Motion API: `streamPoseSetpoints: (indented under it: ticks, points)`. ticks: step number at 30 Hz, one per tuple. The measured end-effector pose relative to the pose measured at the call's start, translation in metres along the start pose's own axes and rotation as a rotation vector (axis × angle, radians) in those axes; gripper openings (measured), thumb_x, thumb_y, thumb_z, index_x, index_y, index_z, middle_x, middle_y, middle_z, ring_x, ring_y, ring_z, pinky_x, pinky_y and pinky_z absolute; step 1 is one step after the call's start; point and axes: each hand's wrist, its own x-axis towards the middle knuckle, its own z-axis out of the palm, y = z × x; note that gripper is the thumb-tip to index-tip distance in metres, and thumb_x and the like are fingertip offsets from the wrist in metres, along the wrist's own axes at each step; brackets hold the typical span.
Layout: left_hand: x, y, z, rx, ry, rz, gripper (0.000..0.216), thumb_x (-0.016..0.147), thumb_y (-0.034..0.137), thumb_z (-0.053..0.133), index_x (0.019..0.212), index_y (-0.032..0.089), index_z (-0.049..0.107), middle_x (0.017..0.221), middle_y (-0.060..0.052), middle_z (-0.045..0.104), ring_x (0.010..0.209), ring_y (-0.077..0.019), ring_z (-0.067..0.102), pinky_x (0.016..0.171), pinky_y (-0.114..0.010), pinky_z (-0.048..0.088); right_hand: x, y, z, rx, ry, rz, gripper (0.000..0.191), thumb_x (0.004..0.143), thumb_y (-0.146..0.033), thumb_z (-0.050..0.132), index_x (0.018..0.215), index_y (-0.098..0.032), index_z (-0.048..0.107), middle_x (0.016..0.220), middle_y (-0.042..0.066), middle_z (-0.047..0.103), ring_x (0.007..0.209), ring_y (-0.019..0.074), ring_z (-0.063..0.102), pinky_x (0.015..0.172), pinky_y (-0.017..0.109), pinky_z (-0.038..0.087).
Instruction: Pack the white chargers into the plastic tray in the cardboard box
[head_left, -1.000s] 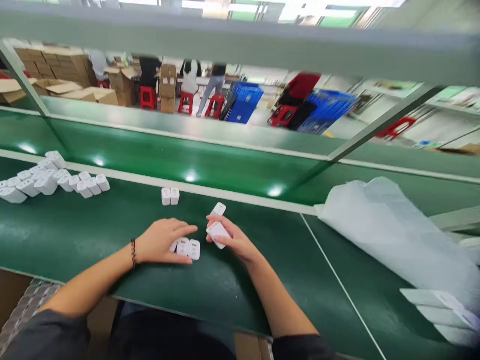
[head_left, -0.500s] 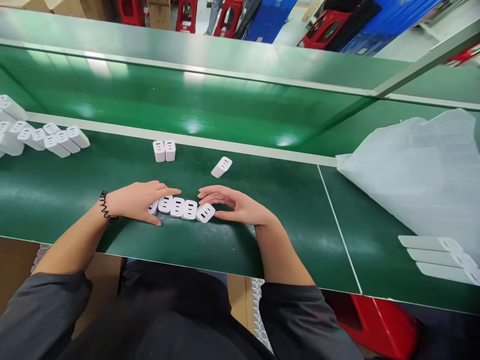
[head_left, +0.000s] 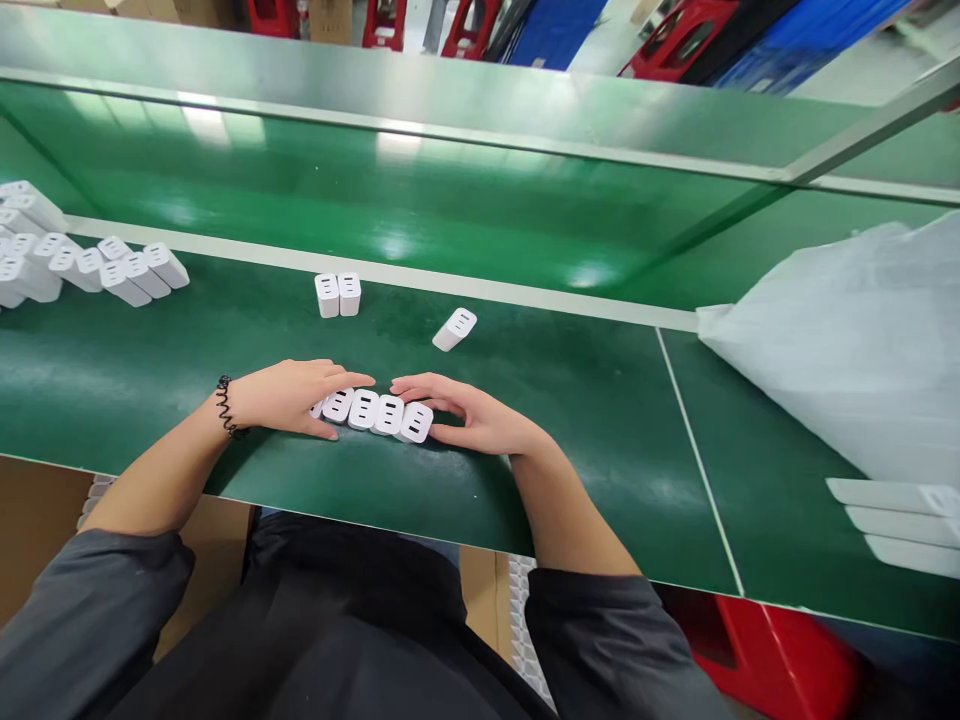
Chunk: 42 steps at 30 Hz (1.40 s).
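A row of several white USB chargers [head_left: 364, 410] stands on the green work table, port faces up, side by side. My left hand [head_left: 296, 395] is curled round the left end of the row, thumb in front and fingers behind, partly hiding the end chargers. At the other end, my right hand [head_left: 469, 415] cups the rightmost charger [head_left: 416, 422] between thumb and fingers. Behind the row stands a pair of chargers [head_left: 338, 295]. A single charger [head_left: 454, 329] leans farther right.
Many more chargers [head_left: 90, 268] are clustered at the far left. To the right are a translucent white plastic bag [head_left: 847, 330] and several chargers lying flat [head_left: 900, 525]. A low green wall [head_left: 450, 210] runs along the table's back. A red stool [head_left: 787, 650] sits below the front edge.
The rightmost charger was turned askew and now lines up against its neighbour. My hands have come closer together around the row. The view has shifted slightly.
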Motion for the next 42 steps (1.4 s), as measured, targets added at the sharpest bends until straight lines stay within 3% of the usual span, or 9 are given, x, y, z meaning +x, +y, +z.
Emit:
streamPoseSetpoints:
  ticks: [6,13,17,22,29,33,35,37,42]
  points:
    - [-0.004,-0.001,-0.004,-0.016,-0.027,-0.023,0.082,0.088,0.051,0.067,0.156,0.030,0.025,0.132,-0.008,0.057,0.117,-0.0243,0.056,0.087,-0.027,0.042,-0.004,-0.003,-0.008,-0.175,-0.025,0.028,0.049,0.090,-0.036,0.066,0.137,-0.027,0.056,0.138,0.008,0.059,0.115,0.0223,0.062,0.101,0.041,0.053]
    - [-0.020,-0.016,-0.010,-0.072,-0.038,-0.041,0.097,0.081,0.043,0.074,0.158,0.029,0.017,0.137,-0.009,0.055,0.119,-0.0245,0.055,0.088,-0.025,0.041,-0.017,-0.012,-0.017,-0.351,-0.113,0.153,0.084,0.081,-0.048,0.076,0.153,-0.036,0.036,0.146,0.009,0.045,0.091,0.0158,0.059,0.080,0.034,0.058]
    - [-0.021,-0.022,-0.009,-0.112,-0.037,-0.046,0.095,0.080,0.040,0.075,0.157,0.028,0.022,0.136,-0.008,0.057,0.115,-0.0232,0.058,0.085,-0.024,0.041,-0.014,-0.013,-0.011,-0.343,-0.140,0.159,0.077,0.085,-0.046,0.072,0.152,-0.034,0.038,0.137,0.008,0.053,0.087,0.0154,0.060,0.078,0.034,0.058]
    - [-0.016,-0.023,-0.007,-0.123,-0.044,-0.026,0.087,0.082,0.036,0.072,0.156,0.026,0.027,0.149,-0.009,0.050,0.125,-0.0238,0.055,0.092,-0.026,0.041,-0.008,-0.009,-0.005,-0.348,-0.093,0.148,0.068,0.086,-0.046,0.070,0.148,-0.032,0.045,0.122,0.006,0.063,0.088,0.0181,0.061,0.081,0.037,0.057]
    - [-0.023,-0.037,-0.011,-0.124,-0.023,0.041,0.075,0.084,0.018,0.058,0.154,0.027,0.030,0.144,-0.005,0.056,0.127,-0.0215,0.053,0.099,-0.027,0.041,-0.006,-0.004,-0.004,-0.364,-0.060,0.146,0.068,0.086,-0.048,0.068,0.148,-0.032,0.045,0.127,0.006,0.063,0.092,0.0196,0.060,0.084,0.038,0.055]
    - [-0.022,-0.040,-0.011,-0.172,0.016,0.092,0.084,0.084,0.031,0.064,0.157,0.025,0.022,0.153,-0.009,0.042,0.134,-0.0246,0.047,0.104,-0.030,0.040,-0.005,-0.003,-0.003,-0.378,-0.018,0.127,0.066,0.087,-0.048,0.067,0.147,-0.032,0.045,0.128,0.006,0.063,0.090,0.0195,0.059,0.084,0.038,0.054]
    - [-0.020,-0.038,-0.010,-0.173,0.043,0.034,0.086,0.083,0.038,0.067,0.156,0.024,0.024,0.145,-0.012,0.046,0.122,-0.0249,0.054,0.097,-0.030,0.044,-0.005,-0.003,-0.002,-0.379,-0.007,0.121,0.066,0.087,-0.049,0.068,0.147,-0.031,0.047,0.127,0.006,0.064,0.089,0.0195,0.059,0.083,0.037,0.053]
    - [-0.018,-0.036,-0.010,-0.165,0.062,-0.007,0.077,0.084,0.033,0.062,0.153,0.022,0.029,0.132,-0.011,0.053,0.108,-0.0222,0.058,0.088,-0.028,0.045,-0.004,-0.004,-0.002,-0.376,-0.001,0.121,0.066,0.086,-0.049,0.068,0.146,-0.031,0.048,0.126,0.006,0.064,0.089,0.0195,0.060,0.083,0.037,0.053]
    - [-0.020,-0.037,-0.013,-0.269,-0.015,0.163,0.076,0.084,0.015,0.051,0.155,0.024,0.024,0.124,-0.006,0.059,0.106,-0.0173,0.058,0.087,-0.024,0.044,-0.003,-0.006,-0.003,-0.382,0.024,0.127,0.064,0.086,-0.050,0.067,0.144,-0.031,0.050,0.123,0.007,0.065,0.089,0.0194,0.060,0.083,0.037,0.054]
